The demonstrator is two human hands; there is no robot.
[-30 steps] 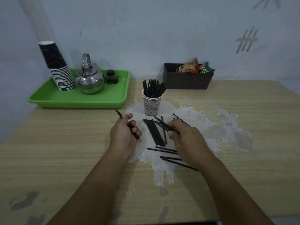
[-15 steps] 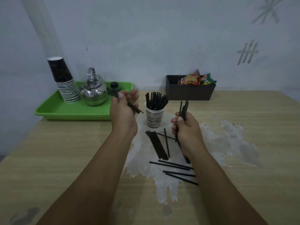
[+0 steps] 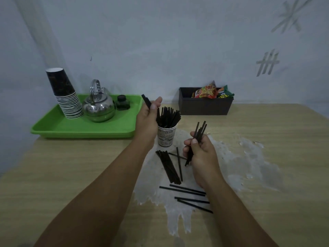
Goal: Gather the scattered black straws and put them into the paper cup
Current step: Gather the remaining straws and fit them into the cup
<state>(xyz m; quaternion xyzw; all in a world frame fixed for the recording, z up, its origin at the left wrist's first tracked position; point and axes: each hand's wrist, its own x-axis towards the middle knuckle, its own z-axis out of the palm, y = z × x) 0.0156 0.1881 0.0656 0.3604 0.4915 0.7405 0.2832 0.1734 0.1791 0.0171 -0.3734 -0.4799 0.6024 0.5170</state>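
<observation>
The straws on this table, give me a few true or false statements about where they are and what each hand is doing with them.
1. The right hand grips a bundle of black straws. True.
2. The paper cup holds no straws. False: it already stands full of upright straws.
3. The left hand holds straws beside the cup. True.
4. The loose straws lie on the green tray. False: they lie on the table, in front of the cup.
</observation>
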